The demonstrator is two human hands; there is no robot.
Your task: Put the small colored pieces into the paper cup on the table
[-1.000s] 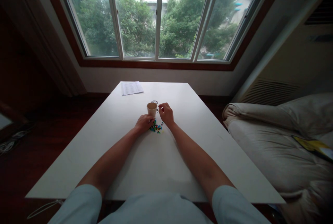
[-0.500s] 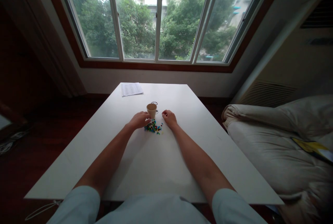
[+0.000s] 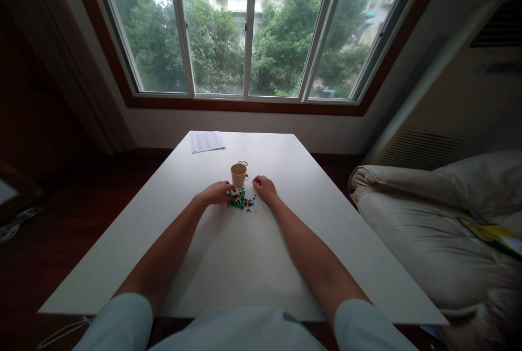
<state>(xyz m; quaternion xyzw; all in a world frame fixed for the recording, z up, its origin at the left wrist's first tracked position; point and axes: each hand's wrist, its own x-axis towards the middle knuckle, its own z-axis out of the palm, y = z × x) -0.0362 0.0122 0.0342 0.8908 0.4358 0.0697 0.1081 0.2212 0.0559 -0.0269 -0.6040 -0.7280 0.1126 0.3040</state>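
A loose pile of small multicoloured pieces (image 3: pixel 241 202), too small to make out in kind, lies on the white table. Just behind it stands an upright light-brown cup (image 3: pixel 238 178). My left hand (image 3: pixel 218 192) is at the pile's left edge, its fingers slightly apart and pointing right over the nearest pieces. To the right of the cup and pile, my right hand (image 3: pixel 265 188) rests low with its fingers curled together. Whatever its fingertips may hold is hidden. Behind the cup, thin dark rings or loops (image 3: pixel 243 163) are partly covered.
Printed sheets of paper (image 3: pixel 207 141) lie at the table's far left corner. The white table (image 3: pixel 236 264) reaches toward a window (image 3: pixel 247 30). A padded pale couch or bedding (image 3: pixel 391 215) stands along the right side, with cables (image 3: pixel 24 220) on the floor at left.
My left hand has dropped from beside the cup to the left edge of the pile. My right hand has shifted very slightly, its fingers still curled. The cup stays put.
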